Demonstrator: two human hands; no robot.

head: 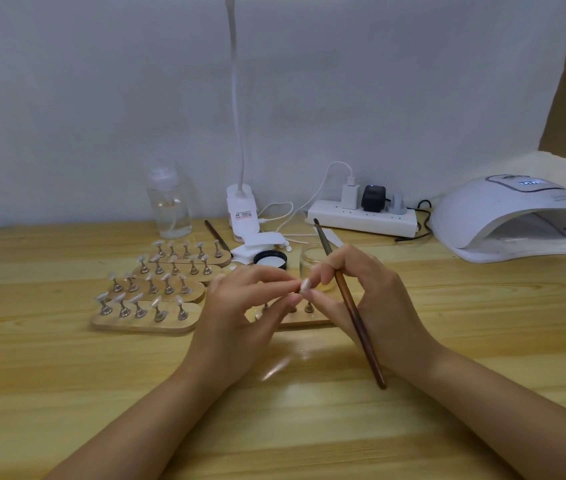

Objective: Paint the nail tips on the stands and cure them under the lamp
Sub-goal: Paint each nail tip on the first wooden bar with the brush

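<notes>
- Pale wall filled the upper frame; below it ran a wooden table [66, 393] under a desk lamp [240, 202] at centre.
- Four wooden stands [143, 323] sat left of centre, each carrying a row of nail tips [156, 301] on small metal posts.
- A fifth stand [304, 320] lay at the middle of the frame, mostly hidden behind the hands.
- The left hand [240, 313] had its fingers curled in toward one nail tip [305, 285] at frame centre, seemingly pinching it or its post; blur made the exact contact hard to tell.
- The right hand [371, 292] gripped a brown brush [350, 306] between thumb and fingers, while its fingertips also met that same nail tip.
- The curing lamp [513, 220] stood at the right edge, well apart from the stands, its mouth open toward the table.
- A clear jar [311, 261], a black lid [270, 259], a pump bottle [170, 202] and a power strip [361, 218] lay behind the hands.
- Judged by look, the nail tip would be very light, thin, slick and easily flicked away; holding it by its edges or by the post beneath seemed safest, keeping the top face untouched for paint.
</notes>
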